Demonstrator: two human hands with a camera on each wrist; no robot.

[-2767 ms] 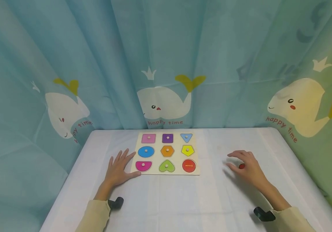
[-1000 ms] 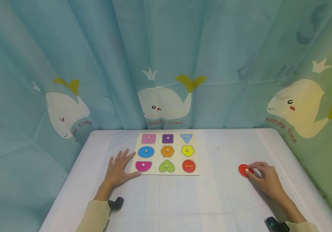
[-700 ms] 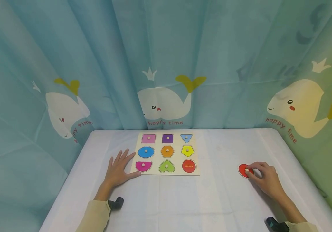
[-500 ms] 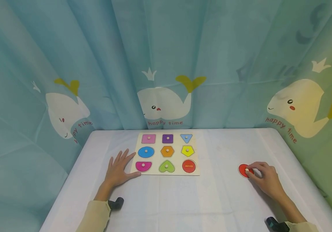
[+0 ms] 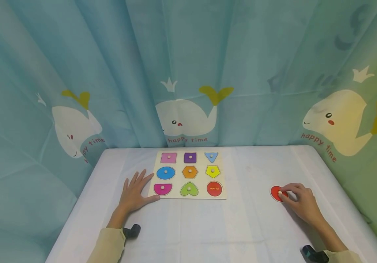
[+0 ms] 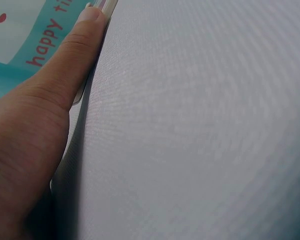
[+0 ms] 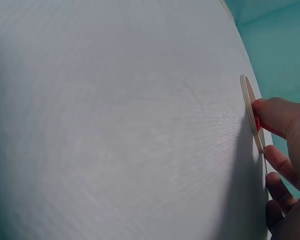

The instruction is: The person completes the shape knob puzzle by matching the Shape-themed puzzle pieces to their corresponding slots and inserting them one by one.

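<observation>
My right hand (image 5: 303, 204) pinches the pale knob of a red round puzzle piece (image 5: 275, 193) between thumb and fingers, on the right of the table. Seen edge-on in the right wrist view, the disc (image 7: 250, 107) has a pale wooden rim and sits very low over or on the cloth. My left hand (image 5: 134, 195) lies spread against the left side of a shape puzzle board (image 5: 177, 180). Its thumb (image 6: 72, 52) touches the board's near corner. Knobbed pieces of several colours fill the board, while its red round spot (image 5: 214, 189) shows printed lettering and no knob.
A white cloth covers the table (image 5: 208, 230). Behind it hangs a blue-green curtain (image 5: 188, 47) with printed whales. Dark wrist cameras (image 5: 132, 231) sit at both sleeves.
Since the oldest frame my right hand has moved right and nearer, and the red disc, then mostly hidden, shows in its pinch. Over the last second both hands have stayed still.
</observation>
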